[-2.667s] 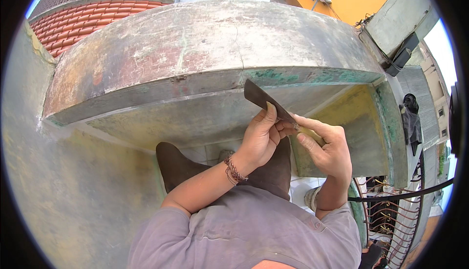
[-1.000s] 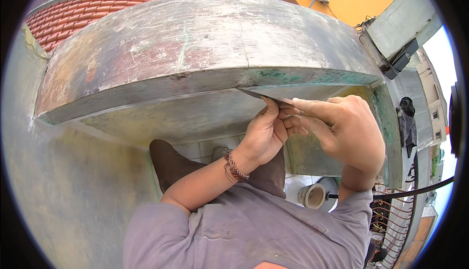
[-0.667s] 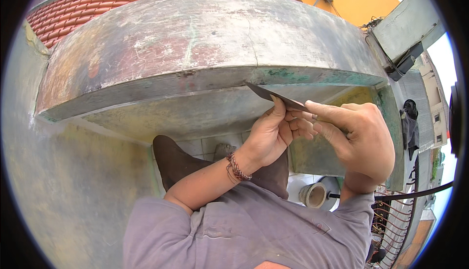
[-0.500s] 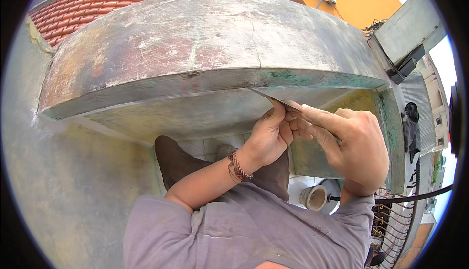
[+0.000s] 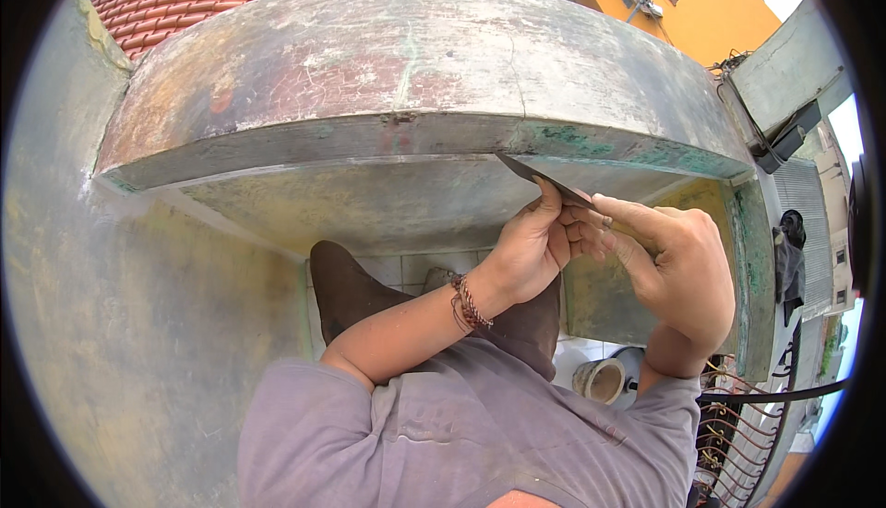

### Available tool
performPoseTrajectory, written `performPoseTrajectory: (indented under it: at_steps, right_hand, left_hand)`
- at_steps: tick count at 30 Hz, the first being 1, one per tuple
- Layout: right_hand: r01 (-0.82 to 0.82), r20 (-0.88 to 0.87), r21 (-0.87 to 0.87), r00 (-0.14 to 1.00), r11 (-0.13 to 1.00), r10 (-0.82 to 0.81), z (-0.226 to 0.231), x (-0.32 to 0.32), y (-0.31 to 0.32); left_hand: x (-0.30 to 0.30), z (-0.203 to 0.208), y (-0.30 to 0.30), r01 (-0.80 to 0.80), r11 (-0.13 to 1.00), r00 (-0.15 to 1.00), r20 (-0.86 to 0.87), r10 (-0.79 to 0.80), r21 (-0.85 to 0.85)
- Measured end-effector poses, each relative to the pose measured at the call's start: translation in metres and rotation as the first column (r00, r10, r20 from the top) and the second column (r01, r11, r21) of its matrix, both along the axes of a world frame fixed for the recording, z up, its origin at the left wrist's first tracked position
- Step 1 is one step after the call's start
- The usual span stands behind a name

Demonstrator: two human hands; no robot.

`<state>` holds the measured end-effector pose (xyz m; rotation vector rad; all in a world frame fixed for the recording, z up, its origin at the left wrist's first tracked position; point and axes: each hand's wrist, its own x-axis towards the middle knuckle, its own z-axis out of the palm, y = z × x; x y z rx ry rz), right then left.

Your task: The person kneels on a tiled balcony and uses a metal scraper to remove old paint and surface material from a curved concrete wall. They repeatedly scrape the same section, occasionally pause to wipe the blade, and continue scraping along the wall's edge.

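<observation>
A thin, dark, flat sheet (image 5: 537,175) is held in front of me, slanting up and left from my fingers. It looks stiff, but I cannot tell whether it is a scraper blade or an abrasive sheet. My left hand (image 5: 524,254), palm turned up, pinches its lower edge between thumb and fingers. From the right, my right hand (image 5: 683,263) grips the near end, index finger stretched along it and thumb below. In the picture, the sheet's far corner meets the underside line of the weathered concrete parapet (image 5: 323,70); I cannot tell whether they touch.
A stained wall (image 5: 138,296) runs along my left. By my right leg stands a pale bucket (image 5: 600,380) on the tiled floor. Farther right are a curled metal railing (image 5: 734,430), a dark cloth (image 5: 790,263) and a black cable (image 5: 775,397). Tiled roofs (image 5: 194,5) lie beyond the parapet.
The sheet has tilted, so more of its flat face shows. Both hands keep hold of it. The whole view has shifted slightly, with the parapet moving right and up.
</observation>
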<state>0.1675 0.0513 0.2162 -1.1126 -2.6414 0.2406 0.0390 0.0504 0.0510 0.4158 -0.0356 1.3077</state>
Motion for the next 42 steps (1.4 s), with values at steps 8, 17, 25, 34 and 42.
performPoseTrajectory:
  at_steps: [8,17,25,34,42]
  right_hand:
    - [0.02,0.044,-0.011,0.999,1.0,-0.02,-0.002,-0.002,-0.002]
    - [0.024,0.027,-0.042,0.999,0.999,-0.023,-0.01,-0.002,0.0]
    - [0.028,-0.158,-0.183,0.986,0.983,-0.058,-0.008,0.01,-0.001]
    - [0.034,-0.186,-0.126,0.981,0.991,-0.057,-0.019,0.018,-0.001]
    - [0.039,-0.152,-0.083,0.987,0.996,-0.051,-0.025,0.021,0.002]
  left_hand:
    - [0.003,0.001,-0.001,-0.018,0.986,1.0,-0.024,0.015,-0.166]
    - [-0.003,0.002,-0.007,-0.041,0.976,0.997,-0.067,0.028,-0.214]
    - [-0.004,-0.007,-0.004,0.058,0.998,0.987,-0.147,-0.058,-0.002]
    - [0.0,-0.001,-0.002,0.04,0.999,0.992,-0.119,-0.041,-0.006]
    - [0.003,-0.006,0.0,0.004,1.0,0.993,-0.119,-0.006,-0.018]
